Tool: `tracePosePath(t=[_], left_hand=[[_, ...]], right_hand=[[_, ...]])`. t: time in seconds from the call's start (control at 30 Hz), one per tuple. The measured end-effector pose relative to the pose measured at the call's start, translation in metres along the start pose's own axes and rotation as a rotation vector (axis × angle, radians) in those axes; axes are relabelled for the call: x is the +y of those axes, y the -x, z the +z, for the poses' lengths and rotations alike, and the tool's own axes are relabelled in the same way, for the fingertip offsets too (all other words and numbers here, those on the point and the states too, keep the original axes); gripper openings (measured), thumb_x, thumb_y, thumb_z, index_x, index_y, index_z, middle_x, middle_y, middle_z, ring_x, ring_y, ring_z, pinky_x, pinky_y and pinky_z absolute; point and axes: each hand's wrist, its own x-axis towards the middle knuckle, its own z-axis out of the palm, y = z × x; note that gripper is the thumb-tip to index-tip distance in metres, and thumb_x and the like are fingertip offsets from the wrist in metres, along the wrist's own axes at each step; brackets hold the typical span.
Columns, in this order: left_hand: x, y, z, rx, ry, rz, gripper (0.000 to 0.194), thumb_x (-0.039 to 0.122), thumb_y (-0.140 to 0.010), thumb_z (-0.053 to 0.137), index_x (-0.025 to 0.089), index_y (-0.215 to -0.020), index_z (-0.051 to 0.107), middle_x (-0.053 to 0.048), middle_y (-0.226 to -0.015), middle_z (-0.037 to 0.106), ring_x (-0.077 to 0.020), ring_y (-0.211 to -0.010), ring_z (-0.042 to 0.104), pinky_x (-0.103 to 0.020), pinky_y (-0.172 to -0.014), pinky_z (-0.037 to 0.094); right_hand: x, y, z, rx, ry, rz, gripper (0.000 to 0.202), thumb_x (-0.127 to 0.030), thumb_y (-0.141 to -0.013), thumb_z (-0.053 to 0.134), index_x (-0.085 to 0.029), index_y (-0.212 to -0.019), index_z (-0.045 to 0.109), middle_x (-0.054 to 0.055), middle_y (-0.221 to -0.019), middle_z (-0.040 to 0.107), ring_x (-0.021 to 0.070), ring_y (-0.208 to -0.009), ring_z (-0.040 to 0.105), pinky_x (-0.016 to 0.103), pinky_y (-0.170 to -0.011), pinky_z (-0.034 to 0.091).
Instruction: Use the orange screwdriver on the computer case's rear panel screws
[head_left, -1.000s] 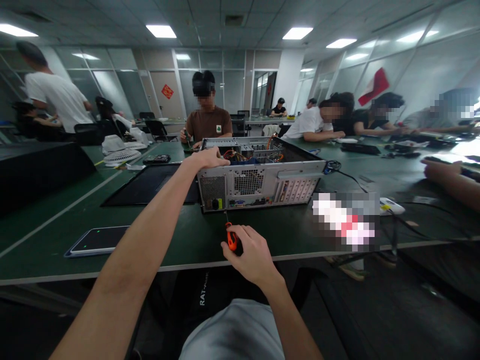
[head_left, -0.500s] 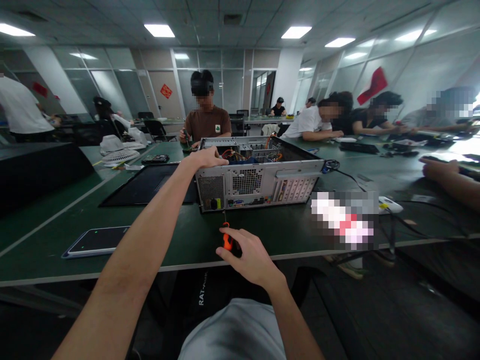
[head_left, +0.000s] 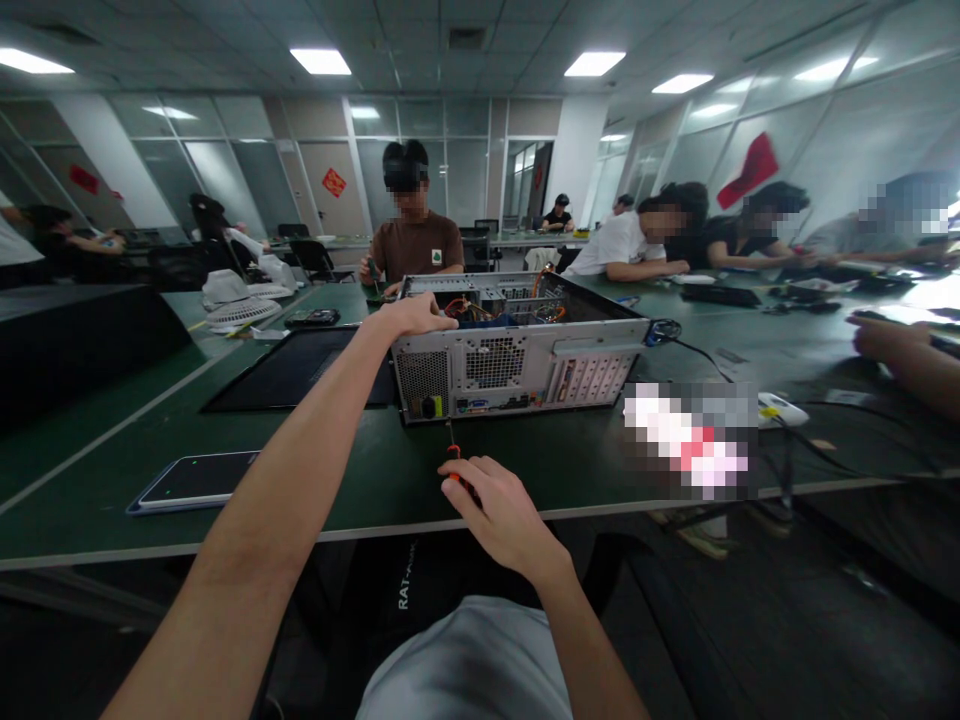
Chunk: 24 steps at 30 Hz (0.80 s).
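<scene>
A silver desktop computer case (head_left: pixel 517 365) lies on the green table, its top side uncovered and coloured cables showing inside. My left hand (head_left: pixel 420 315) grips the case's near left top edge, the thumb along the rim and the other fingers partly hidden. My right hand (head_left: pixel 491 505) is closed round the orange-and-black handle of a screwdriver (head_left: pixel 454 453), thumb and forefinger pinching it. The screwdriver's thin shaft points away from me, at the lower left of the case's rear panel; I cannot tell exactly where its tip touches.
A black side panel (head_left: pixel 300 370) lies left of the case. Nearer me is a phone (head_left: pixel 199 480). White fans (head_left: pixel 244 312) stand farther back. A cable (head_left: pixel 697 350) runs right of the case toward a white power strip (head_left: pixel 780 411). A person in a brown shirt (head_left: pixel 416 245) sits opposite.
My right thumb has moved forward and up against the screwdriver handle, covering more of it. My left hand and the case have stayed put.
</scene>
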Motion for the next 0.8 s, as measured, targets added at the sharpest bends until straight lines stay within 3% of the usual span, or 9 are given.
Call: tracePosePath(t=[0.13,0.33,0.53,0.8], left_hand=[[0.0006,0.0004,-0.0002,0.002,0.008,0.002,0.073,0.076,-0.08,0.057,0.024,-0.131,0.056,-0.012,-0.143,0.061,-0.0332,-0.13,0.057,-0.04,-0.104,0.045],[0.0025,0.0036,-0.002,-0.003,0.001,-0.002,0.068,0.07,-0.084,0.057,0.021,-0.132,0.055,-0.014,-0.143,0.061,-0.0332,-0.128,0.059,-0.04,-0.101,0.047],[-0.0008,-0.0003,0.0004,0.013,0.004,0.011,0.07,0.073,-0.082,0.057,0.023,-0.131,0.056,-0.012,-0.139,0.064,-0.0323,-0.126,0.06,-0.039,-0.1,0.048],[-0.0021,-0.0027,0.0011,0.014,0.018,0.009,0.073,0.074,-0.078,0.06,0.024,-0.132,0.057,-0.012,-0.138,0.064,-0.0338,-0.126,0.059,-0.042,-0.102,0.046]], right_hand=[[0.0022,0.0002,0.0001,-0.035,-0.02,0.021,0.037,-0.037,-0.097,0.065,-0.022,-0.131,0.064,0.008,-0.111,0.071,0.0234,-0.103,0.065,0.038,-0.095,0.051],[0.003,-0.0033,0.0027,0.015,-0.019,-0.007,0.04,-0.046,-0.094,0.068,-0.021,-0.125,0.068,0.007,-0.105,0.069,0.0222,-0.099,0.065,0.036,-0.09,0.052],[0.0008,-0.0008,-0.0026,0.015,-0.046,-0.025,0.037,-0.038,-0.099,0.062,-0.026,-0.133,0.065,0.005,-0.107,0.068,0.0174,-0.092,0.067,0.031,-0.087,0.053],[0.0015,-0.0013,-0.0041,0.02,-0.071,0.037,0.033,-0.045,-0.093,0.07,-0.023,-0.118,0.07,0.002,-0.093,0.074,0.0158,-0.074,0.066,0.028,-0.075,0.05]])
